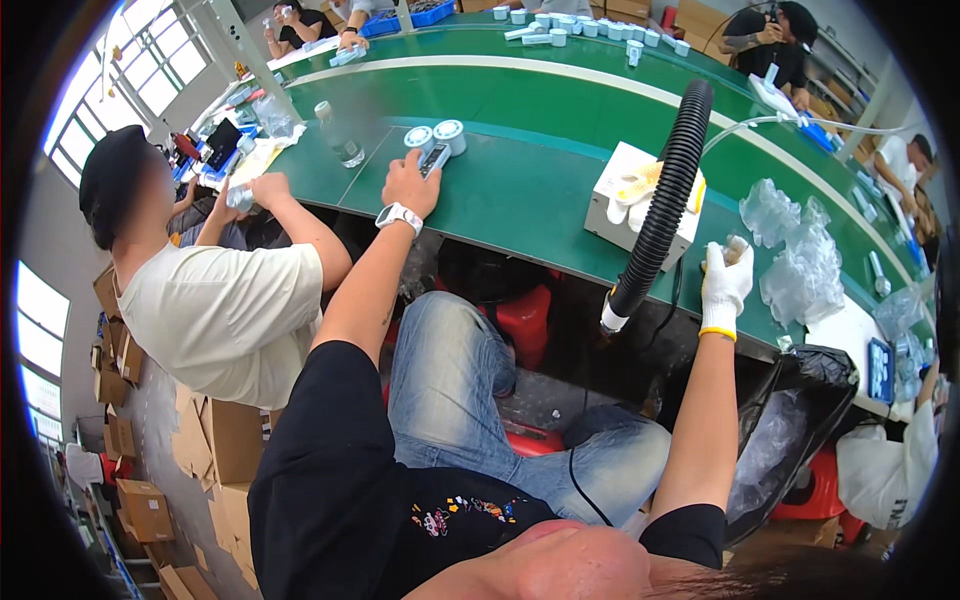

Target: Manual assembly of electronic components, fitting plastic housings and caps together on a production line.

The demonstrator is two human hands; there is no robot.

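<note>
Near the upper centre of the frame, the bare left hand (408, 188) is pinching a dark-faced grey block (436, 159) over the green worktop (530, 190). To me it is looking light, stiff and slightly slick; its long sides are probably offering the surest hold, its face perhaps scratching easily. Smooth, round blue-and-white pieces (452, 134) are sitting just beyond. Right of centre, the right hand (727, 283) is wearing a knitted glove, fingers curling; I can't tell what they're pinching. Crumpled clear bags (805, 268) are lying nearby.

2 hands (410, 188) (726, 284) well apart, arms (362, 290) (703, 420) outstretched
</note>
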